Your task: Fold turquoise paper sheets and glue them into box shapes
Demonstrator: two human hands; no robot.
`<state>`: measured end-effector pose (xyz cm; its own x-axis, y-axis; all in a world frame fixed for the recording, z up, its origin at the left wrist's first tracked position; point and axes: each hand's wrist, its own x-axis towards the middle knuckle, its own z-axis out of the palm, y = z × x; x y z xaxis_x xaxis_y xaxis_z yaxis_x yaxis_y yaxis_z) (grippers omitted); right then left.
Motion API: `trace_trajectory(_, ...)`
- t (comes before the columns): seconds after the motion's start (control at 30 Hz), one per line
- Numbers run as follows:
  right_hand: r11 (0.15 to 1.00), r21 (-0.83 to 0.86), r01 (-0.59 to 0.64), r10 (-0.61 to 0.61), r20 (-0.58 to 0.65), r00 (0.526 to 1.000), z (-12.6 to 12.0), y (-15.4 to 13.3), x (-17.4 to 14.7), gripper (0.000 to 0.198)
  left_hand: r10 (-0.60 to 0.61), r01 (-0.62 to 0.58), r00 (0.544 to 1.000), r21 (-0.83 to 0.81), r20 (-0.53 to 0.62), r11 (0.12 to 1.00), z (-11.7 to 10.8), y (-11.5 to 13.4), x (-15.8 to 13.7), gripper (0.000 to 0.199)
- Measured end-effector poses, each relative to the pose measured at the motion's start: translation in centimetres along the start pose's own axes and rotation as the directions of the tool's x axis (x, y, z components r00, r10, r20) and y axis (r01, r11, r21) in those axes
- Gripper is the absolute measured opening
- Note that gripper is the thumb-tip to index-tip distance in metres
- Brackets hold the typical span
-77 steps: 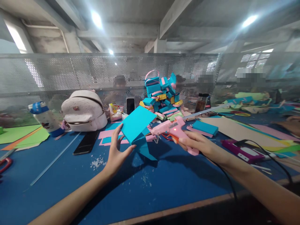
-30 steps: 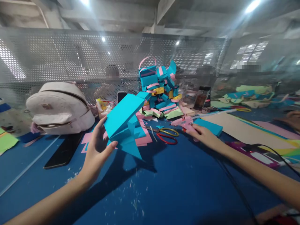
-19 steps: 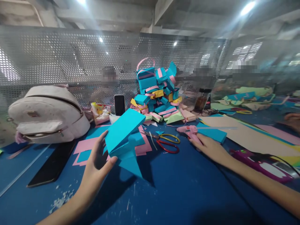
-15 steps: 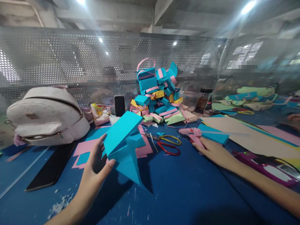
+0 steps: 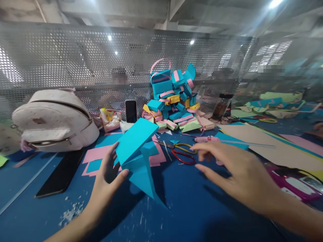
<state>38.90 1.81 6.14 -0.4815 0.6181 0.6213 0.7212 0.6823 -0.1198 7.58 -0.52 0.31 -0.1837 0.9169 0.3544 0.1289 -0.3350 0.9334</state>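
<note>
My left hand (image 5: 111, 174) grips a folded blue paper piece (image 5: 137, 139) by its left side, thumb in front and fingers behind. The piece has a box-like top and pointed flaps hanging below it. To the right, my right hand (image 5: 234, 168) is raised over the table with fingers apart and nothing in them. Partly hidden behind that hand lies a pink glue gun (image 5: 206, 139) with a clear glue stick out of its back. Scissors (image 5: 183, 157) with one red and one yellow handle rest between the hands, beside pink paper sheets (image 5: 160, 154).
A pile of blue, pink and yellow paper boxes (image 5: 163, 88) stands at the back. A white backpack (image 5: 55, 121) and a black phone (image 5: 60, 176) are on the left. At right lie large paper sheets (image 5: 262, 137) and a purple device (image 5: 294, 183).
My right hand has let go of the glue gun and moved left, nearer the blue paper piece. My left hand keeps its hold on the piece. The view has shifted slightly.
</note>
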Motion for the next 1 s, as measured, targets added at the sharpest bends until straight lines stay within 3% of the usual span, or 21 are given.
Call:
trace_trajectory(0.1,0.928,0.369,-0.045,-0.030,0.195,0.980,1.6,-2.8,2.5,0.024,0.017,-0.017,1.000,-0.010,0.005,1.000,-0.1,-0.3,-0.2,0.066)
trace_trajectory(0.2,0.743,0.623,-0.247,-0.049,0.418,0.907,4.1,-4.8,4.2,0.027,0.048,-0.048,0.998,-0.023,-0.031,0.999,0.0,-0.3,-0.2,0.067)
trace_trajectory(0.33,0.543,0.739,-0.400,0.077,0.430,0.899,7.4,-6.7,5.5,0.032,0.093,-0.096,0.992,-0.033,-0.083,0.995,0.1,-0.2,-0.1,0.066)
trace_trajectory(0.47,0.442,0.807,-0.392,0.143,0.368,0.919,8.9,-7.6,6.3,0.022,0.083,-0.086,0.994,-0.053,-0.071,0.995,0.1,0.0,-0.2,0.064)
trace_trajectory(0.63,0.392,0.829,-0.398,0.212,0.339,0.916,9.0,-7.6,6.7,0.017,0.074,-0.075,0.997,-0.032,-0.027,0.997,-0.1,0.1,-0.6,0.058)
trace_trajectory(1.0,0.424,0.833,-0.356,0.193,0.300,0.934,8.8,-6.8,6.6,0.017,0.021,-0.021,1.000,0.060,-0.002,0.998,0.2,0.4,-1.0,0.045)
